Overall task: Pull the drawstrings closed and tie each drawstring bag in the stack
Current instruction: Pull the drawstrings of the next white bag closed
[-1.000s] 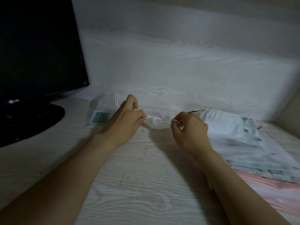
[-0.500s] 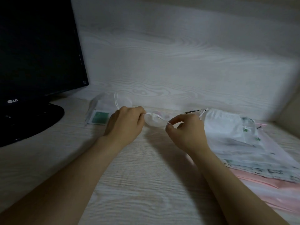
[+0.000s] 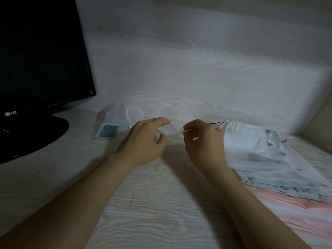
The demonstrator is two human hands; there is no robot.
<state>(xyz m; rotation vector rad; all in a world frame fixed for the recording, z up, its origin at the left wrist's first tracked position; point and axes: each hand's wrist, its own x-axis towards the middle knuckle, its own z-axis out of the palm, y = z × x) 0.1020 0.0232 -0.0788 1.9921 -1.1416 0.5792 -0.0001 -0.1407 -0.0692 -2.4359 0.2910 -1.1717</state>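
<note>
A small sheer white drawstring bag (image 3: 173, 134) with a pink print lies on the desk between my hands. My left hand (image 3: 145, 141) curls its fingers and thumb round the bag's left side, near the cord. My right hand (image 3: 203, 141) pinches a thin white drawstring (image 3: 185, 131) that runs from the bag. A stack of flat white and pink drawstring bags (image 3: 260, 155) lies just right of my right hand. Another sheer bag (image 3: 118, 121) with a green label and loose white cords lies further left.
A black monitor (image 3: 41, 56) on a round stand (image 3: 36, 139) fills the left side. A pale wood-grain wall (image 3: 197, 69) rises behind the desk (image 3: 152, 203). The bag stack covers the desk's right side.
Both hands have drawn closer together over the small bag. My right hand has moved left and turned, still pinching the cord; my left hand has shifted its fingers on the bag.
</note>
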